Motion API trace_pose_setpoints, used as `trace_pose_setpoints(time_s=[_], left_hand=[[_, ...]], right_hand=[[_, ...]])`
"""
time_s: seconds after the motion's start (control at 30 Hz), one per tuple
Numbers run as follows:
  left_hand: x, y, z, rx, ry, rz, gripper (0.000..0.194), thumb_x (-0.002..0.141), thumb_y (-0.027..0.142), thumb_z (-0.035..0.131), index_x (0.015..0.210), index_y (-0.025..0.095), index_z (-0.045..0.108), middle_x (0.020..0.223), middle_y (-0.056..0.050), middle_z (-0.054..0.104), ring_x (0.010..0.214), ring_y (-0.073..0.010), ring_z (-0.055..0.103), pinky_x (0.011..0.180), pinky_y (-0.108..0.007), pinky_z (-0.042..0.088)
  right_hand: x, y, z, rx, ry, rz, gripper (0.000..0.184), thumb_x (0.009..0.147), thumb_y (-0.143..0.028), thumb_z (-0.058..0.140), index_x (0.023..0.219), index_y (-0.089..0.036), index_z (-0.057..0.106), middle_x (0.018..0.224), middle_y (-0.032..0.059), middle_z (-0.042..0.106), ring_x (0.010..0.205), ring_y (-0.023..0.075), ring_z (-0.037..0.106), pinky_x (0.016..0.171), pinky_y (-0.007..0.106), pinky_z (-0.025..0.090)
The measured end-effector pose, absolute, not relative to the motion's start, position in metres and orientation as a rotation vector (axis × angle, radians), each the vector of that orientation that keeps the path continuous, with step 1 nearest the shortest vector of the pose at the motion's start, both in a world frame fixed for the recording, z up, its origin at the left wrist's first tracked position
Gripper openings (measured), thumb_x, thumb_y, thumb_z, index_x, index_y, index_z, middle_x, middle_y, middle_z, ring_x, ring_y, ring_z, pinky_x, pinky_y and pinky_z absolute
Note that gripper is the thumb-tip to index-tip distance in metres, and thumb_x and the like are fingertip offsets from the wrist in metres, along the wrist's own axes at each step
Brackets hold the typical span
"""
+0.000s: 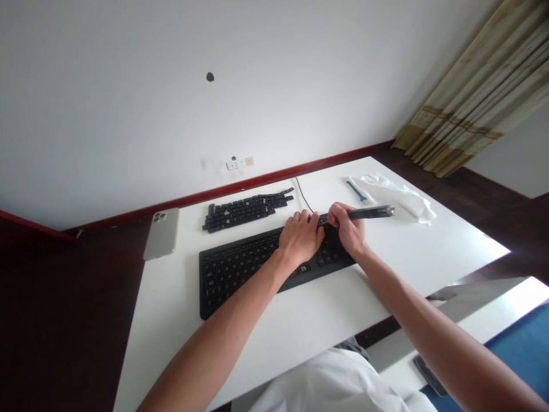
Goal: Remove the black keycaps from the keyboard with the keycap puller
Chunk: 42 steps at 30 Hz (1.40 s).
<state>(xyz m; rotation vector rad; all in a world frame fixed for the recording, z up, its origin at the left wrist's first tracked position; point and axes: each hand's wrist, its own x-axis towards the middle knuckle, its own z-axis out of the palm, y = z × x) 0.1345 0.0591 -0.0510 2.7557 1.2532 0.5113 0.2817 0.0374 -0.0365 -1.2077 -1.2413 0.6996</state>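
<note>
A black keyboard (240, 269) lies on the white table, most of its keycaps off so that the switch sockets show. My left hand (300, 237) is on its upper right part, fingers bent over the far edge and thumb toward the keys. Just right of it, my right hand (346, 229) is closed around a long dark tool (373, 212), whose kind I cannot make out. The tool's back end sticks out to the right, and its thin tip meets the keyboard's far edge near my left fingers. Behind the keyboard lies a group of loose black keycaps (246, 210).
A phone (162, 233) lies face down at the table's left edge. At the back right are a blue plastic tool (357, 190) and a crumpled white plastic bag (397, 197). A black cable (303, 194) runs toward the wall. A dark device (429, 375) lies below on the right.
</note>
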Motion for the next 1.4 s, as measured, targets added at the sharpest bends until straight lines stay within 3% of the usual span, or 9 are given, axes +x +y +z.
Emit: trace_pose_setpoints(time_s=[0.1, 0.27, 0.43, 0.53, 0.63, 0.77, 1.03, 1.17, 1.4], left_hand=[[0.132, 0.061, -0.048, 2.711, 1.200, 0.530, 0.043, 0.106, 0.041, 0.048, 0.143, 0.018, 0.051, 0.124, -0.014, 0.064, 0.111, -0.0311, 0.061, 0.095, -0.045, 0.050], [0.113, 0.076, -0.037, 2.554, 1.001, 0.511, 0.067, 0.095, 0.044, 0.071, 0.151, 0.017, 0.045, 0.139, -0.015, 0.058, 0.125, -0.0313, 0.059, 0.105, -0.043, 0.050], [0.093, 0.090, -0.024, 2.537, 0.909, 0.486, 0.032, 0.093, 0.034, 0.075, 0.122, 0.023, 0.068, 0.122, -0.008, 0.067, 0.117, -0.0288, 0.062, 0.102, -0.041, 0.052], [0.091, 0.091, -0.022, 2.549, 0.919, 0.472, 0.021, 0.093, 0.034, 0.076, 0.110, 0.023, 0.073, 0.109, -0.007, 0.069, 0.108, -0.0284, 0.064, 0.092, -0.040, 0.054], [0.096, 0.088, -0.024, 2.545, 0.955, 0.495, 0.011, 0.093, 0.033, 0.075, 0.098, 0.024, 0.075, 0.102, -0.006, 0.069, 0.103, -0.0282, 0.065, 0.088, -0.040, 0.054], [0.101, 0.088, -0.027, 2.447, 0.984, 0.586, 0.001, 0.088, 0.025, 0.075, 0.089, 0.024, 0.075, 0.098, -0.004, 0.073, 0.101, -0.0269, 0.067, 0.089, -0.039, 0.053], [0.090, 0.104, -0.020, 2.016, 0.975, 0.606, 0.015, 0.086, 0.035, 0.074, 0.091, 0.021, 0.078, 0.090, -0.003, 0.078, 0.084, -0.0201, 0.070, 0.076, -0.030, 0.051], [0.082, 0.111, -0.017, 1.935, 0.972, 0.535, 0.025, 0.086, 0.043, 0.074, 0.091, 0.019, 0.078, 0.088, -0.004, 0.077, 0.081, -0.0201, 0.069, 0.071, -0.029, 0.048], [0.078, 0.121, -0.026, 1.813, 0.940, 0.517, 0.028, 0.086, 0.043, 0.075, 0.096, 0.017, 0.079, 0.090, -0.006, 0.078, 0.081, -0.0201, 0.069, 0.075, -0.030, 0.048]], right_hand=[[0.285, 0.035, -0.036, -1.182, -1.240, 0.635, 0.041, 0.099, -0.043, 0.051, 0.064, -0.022, 0.054, 0.063, 0.0010, 0.049, 0.062, 0.0165, 0.044, 0.062, 0.032, 0.040], [0.294, 0.035, -0.042, -1.176, -1.200, 0.613, 0.039, 0.100, -0.042, 0.042, 0.083, -0.024, 0.072, 0.078, 0.0040, 0.065, 0.077, 0.0211, 0.058, 0.074, 0.034, 0.048], [0.299, 0.037, -0.046, -1.140, -1.202, 0.378, 0.030, 0.093, -0.029, 0.048, 0.078, -0.022, 0.073, 0.090, 0.0049, 0.071, 0.091, 0.0230, 0.063, 0.085, 0.037, 0.049], [0.300, 0.036, -0.046, -1.156, -1.144, 0.285, 0.017, 0.085, -0.020, 0.055, 0.072, -0.022, 0.066, 0.070, 0.0010, 0.064, 0.071, 0.0191, 0.060, 0.071, 0.033, 0.048], [0.301, 0.033, -0.046, -1.283, -1.197, 0.342, 0.018, 0.084, -0.015, 0.052, 0.075, -0.022, 0.066, 0.059, -0.0024, 0.057, 0.054, 0.0154, 0.051, 0.058, 0.030, 0.042], [0.302, 0.032, -0.039, -1.397, -1.455, 0.345, 0.018, 0.087, -0.016, 0.056, 0.083, -0.021, 0.073, 0.082, 0.0026, 0.072, 0.076, 0.0198, 0.065, 0.072, 0.032, 0.049], [0.298, 0.034, -0.025, -1.247, -1.903, 0.451, 0.019, 0.093, -0.020, 0.064, 0.104, -0.024, 0.079, 0.112, 0.0074, 0.074, 0.101, 0.0251, 0.071, 0.091, 0.037, 0.054], [0.294, 0.037, -0.020, -1.231, -1.956, 0.455, 0.016, 0.092, -0.025, 0.069, 0.106, -0.026, 0.078, 0.112, 0.0060, 0.076, 0.099, 0.0249, 0.072, 0.090, 0.037, 0.056], [0.291, 0.046, -0.006, -1.272, -2.142, 0.348, 0.028, 0.091, -0.013, 0.063, 0.111, -0.027, 0.076, 0.111, 0.0033, 0.078, 0.099, 0.0229, 0.074, 0.088, 0.035, 0.055]])
